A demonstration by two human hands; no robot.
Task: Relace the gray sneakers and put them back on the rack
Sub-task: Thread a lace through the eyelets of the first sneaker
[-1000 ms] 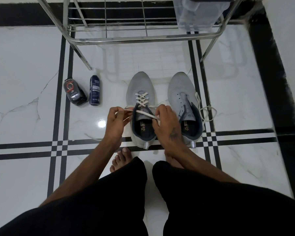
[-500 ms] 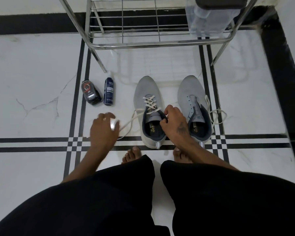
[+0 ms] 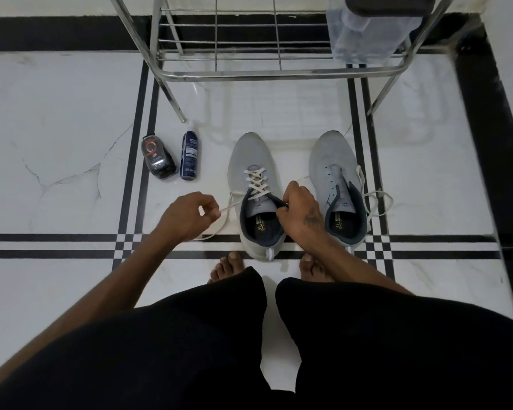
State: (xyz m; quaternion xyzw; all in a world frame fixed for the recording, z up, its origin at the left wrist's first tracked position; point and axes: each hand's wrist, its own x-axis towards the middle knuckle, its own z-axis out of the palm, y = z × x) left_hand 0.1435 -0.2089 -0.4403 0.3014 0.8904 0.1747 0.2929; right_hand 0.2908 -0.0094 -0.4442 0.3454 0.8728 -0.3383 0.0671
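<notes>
Now the left hand (image 3: pixel 187 216) pinches the lace (image 3: pixel 226 207) and draws it out sideways, likely to take slack through the eyelets. Just right of that grip, the right hand (image 3: pixel 301 213) curls over the collar of the left sneaker (image 3: pixel 251 156), probably steadying it on the floor. Beyond that hand stands the right sneaker (image 3: pixel 328 152), its lace loose. The rack (image 3: pixel 249 74) is cut off above. Whether the right fingers also hold lace is hidden.
</notes>
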